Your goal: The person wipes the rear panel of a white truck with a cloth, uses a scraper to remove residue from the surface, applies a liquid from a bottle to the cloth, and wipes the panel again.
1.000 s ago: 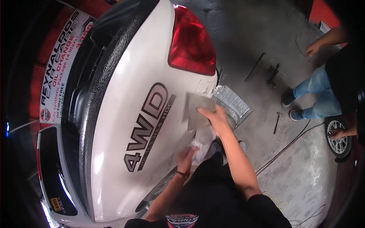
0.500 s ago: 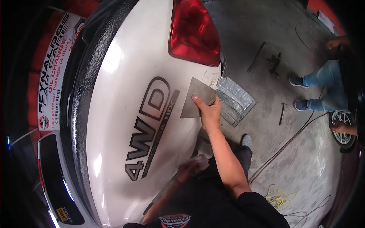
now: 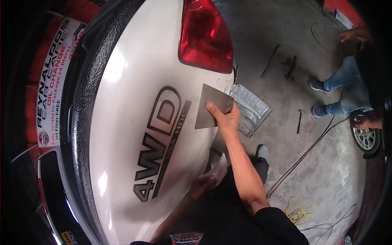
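Observation:
My right hand (image 3: pixel 227 121) pinches a flat grey sheet (image 3: pixel 205 117), which looks like sandpaper, with the thumb on top and the fingers hidden behind it. The sheet lies over or close to the white vehicle panel (image 3: pixel 122 110), below the red tail light (image 3: pixel 206 38) and beside the dark lettering decal (image 3: pixel 165 112). Lower down and in shade, my left hand (image 3: pixel 201 187) is closed on a thin, pale, translucent-looking sheet (image 3: pixel 219 168). That hand is near the panel's lower edge.
A silvery folded panel (image 3: pixel 250 107) lies on the concrete floor. Beyond it are tools (image 3: pixel 289 67), a hammer-like tool (image 3: pixel 300 121), dark hoses (image 3: pixel 304 153) and a coiled yellow cord (image 3: pixel 300 212). At right another person in jeans (image 3: pixel 351 85) is beside a wheel (image 3: pixel 366 139).
The pale sheet in my left hand has come up and shows more of its surface. My right hand stays almost in place with the grey sheet. The whole view has shifted slightly.

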Tool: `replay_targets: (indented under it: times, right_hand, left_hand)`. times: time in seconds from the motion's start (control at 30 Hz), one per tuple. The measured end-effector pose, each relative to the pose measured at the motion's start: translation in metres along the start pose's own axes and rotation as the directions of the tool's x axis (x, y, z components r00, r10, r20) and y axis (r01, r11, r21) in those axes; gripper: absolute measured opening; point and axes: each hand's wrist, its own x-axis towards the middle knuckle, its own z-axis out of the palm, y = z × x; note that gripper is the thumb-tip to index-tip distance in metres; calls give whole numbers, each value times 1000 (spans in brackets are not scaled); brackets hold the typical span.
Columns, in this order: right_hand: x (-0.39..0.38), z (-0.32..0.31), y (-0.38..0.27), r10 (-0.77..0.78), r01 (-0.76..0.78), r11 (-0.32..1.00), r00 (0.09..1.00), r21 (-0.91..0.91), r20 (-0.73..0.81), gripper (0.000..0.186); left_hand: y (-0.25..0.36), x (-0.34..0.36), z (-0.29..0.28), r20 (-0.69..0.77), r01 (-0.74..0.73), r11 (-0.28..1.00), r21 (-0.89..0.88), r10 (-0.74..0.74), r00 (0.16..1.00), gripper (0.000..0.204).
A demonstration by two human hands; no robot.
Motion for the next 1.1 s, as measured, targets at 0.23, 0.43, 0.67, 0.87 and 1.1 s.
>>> replay_targets:
  times: [0.23,0.43,0.67,0.87,1.1]
  right_hand:
    - [8,-7,-10,-4,0,987,1000,-158,-28,33]
    - [25,-11,-25,-2,21,940,998,-341,56,25]
    - [50,-17,-37,14,102,952,928,-288,373,22]
    - [80,-89,9,-129,174,971,960,-166,250,34]
    - [110,-267,150,-54,123,981,920,-153,389,41]
  left_hand:
    - [30,8,22,-158,-323,945,52,327,932,56]
    - [84,13,36,-375,-402,907,-124,332,866,65]
    - [237,-27,39,-810,-441,811,383,525,261,45]
    - [255,11,15,-545,348,563,750,824,-158,48]
    - [230,89,3,-242,759,65,648,962,124,64]
